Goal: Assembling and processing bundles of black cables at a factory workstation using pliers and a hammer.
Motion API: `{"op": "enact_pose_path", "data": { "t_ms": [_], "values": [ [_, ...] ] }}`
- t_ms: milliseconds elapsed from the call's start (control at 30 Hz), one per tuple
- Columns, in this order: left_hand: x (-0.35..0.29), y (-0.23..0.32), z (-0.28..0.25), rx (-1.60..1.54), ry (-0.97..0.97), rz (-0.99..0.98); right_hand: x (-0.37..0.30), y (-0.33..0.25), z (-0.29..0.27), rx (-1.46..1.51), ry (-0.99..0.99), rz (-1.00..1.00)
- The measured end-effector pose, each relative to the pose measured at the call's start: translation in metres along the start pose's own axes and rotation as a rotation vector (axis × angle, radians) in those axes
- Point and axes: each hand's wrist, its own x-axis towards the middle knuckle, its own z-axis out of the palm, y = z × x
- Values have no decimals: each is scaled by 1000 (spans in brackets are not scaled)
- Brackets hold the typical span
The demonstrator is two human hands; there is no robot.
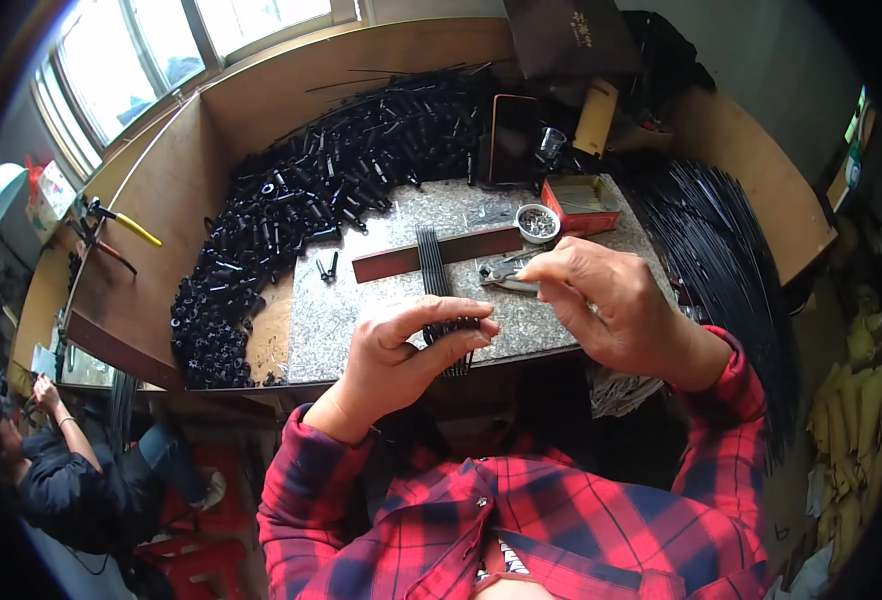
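Observation:
My left hand (401, 345) is closed around a bundle of thin black rods (430, 262), its fingers and thumb pressing near the rods' close ends. The far part of the bundle lies across a dark reddish-brown bar (381, 263) on a speckled grey slab (346, 315). Just right of the bundle, my right hand (611, 300) is raised with thumb and forefinger pinched together. Whatever sits between those fingertips is too small to make out. Grey pliers (506, 275) show beside the pinch, seemingly on the slab. Two small black pieces (328, 267) rest left of the bar.
A white cup of small metal bits (537, 224) stands by a red box (583, 205). Black tubular parts (311, 180) are heaped behind and left. Long black rods (721, 230) hang over the right edge. A phone (513, 140) stands behind. Another person (71, 470) sits at left.

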Motion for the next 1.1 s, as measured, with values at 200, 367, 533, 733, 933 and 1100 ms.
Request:
{"op": "enact_pose_path", "data": {
  "t_ms": [200, 367, 533, 733, 933, 1100],
  "values": [
    [0, -3, 3, 130, 78, 59, -6, -3, 4, -141, -41, -86],
    [-4, -8, 1, 39, 112, 38, -5, -3, 7, -211, -57, -110],
    [-3, -6, 3, 63, 112, 43, -3, -2, 7, -214, -51, -130],
    [2, -4, 3, 148, 91, 102, -8, -3, 4, -220, -28, -117],
    [3, -8, 3, 142, 122, 95, -7, -2, 5, -234, -35, -118],
    [2, -9, 4, 144, 123, 91, -8, -2, 4, -229, -35, -125]
  ]
}}
